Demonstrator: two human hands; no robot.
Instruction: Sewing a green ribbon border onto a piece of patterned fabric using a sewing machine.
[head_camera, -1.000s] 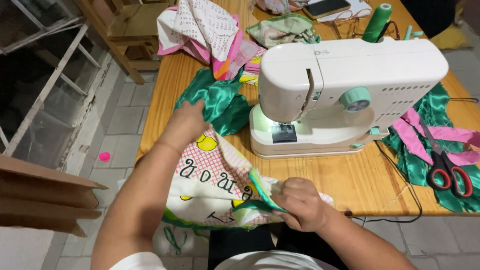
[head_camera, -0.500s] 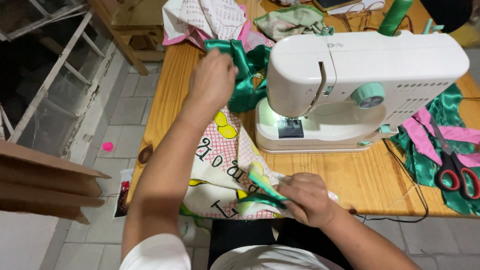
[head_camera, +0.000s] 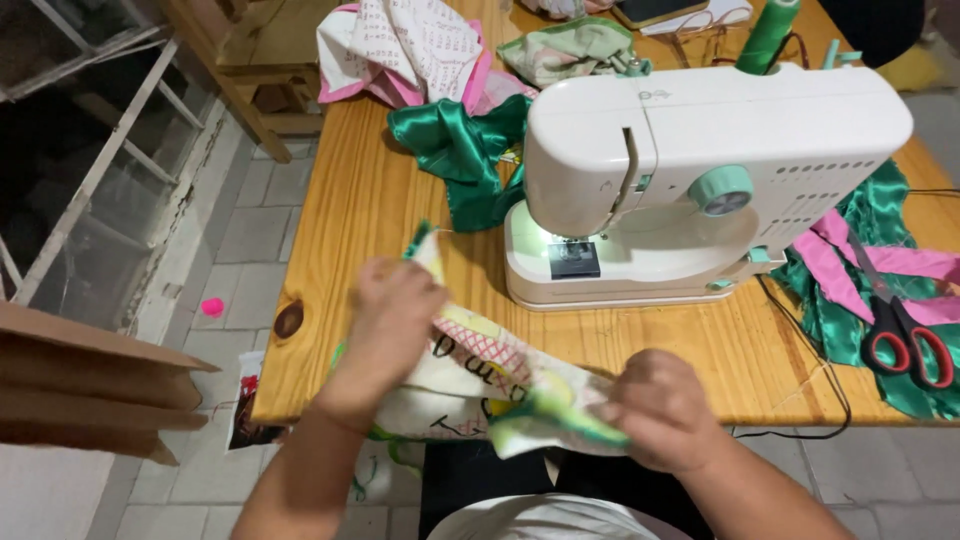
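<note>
Hands on printed cloth at near edge of wooden table, head view.

Left hand (head_camera: 395, 310) closed on the upper end of the cream printed cotton piece with green satin trim (head_camera: 490, 385), lower centre of frame; right hand (head_camera: 660, 410) pinches its lower right edge, fingers curled tight, so cloth is stretched betw. both. Cloth looks light, soft & floppy, trim prob. slippery; best gripped at hem/corners w/ a firm pinch, else it sags. White plastic sewing machine with mint dial (head_camera: 700, 170) sits centre-right on the light wooden table (head_camera: 350, 230). Crumpled green satin fabric (head_camera: 465, 150) just left of machine. Red-handled scissors (head_camera: 905, 335) far right on pink & green scraps. Green thread cone (head_camera: 768, 35) top.
</note>
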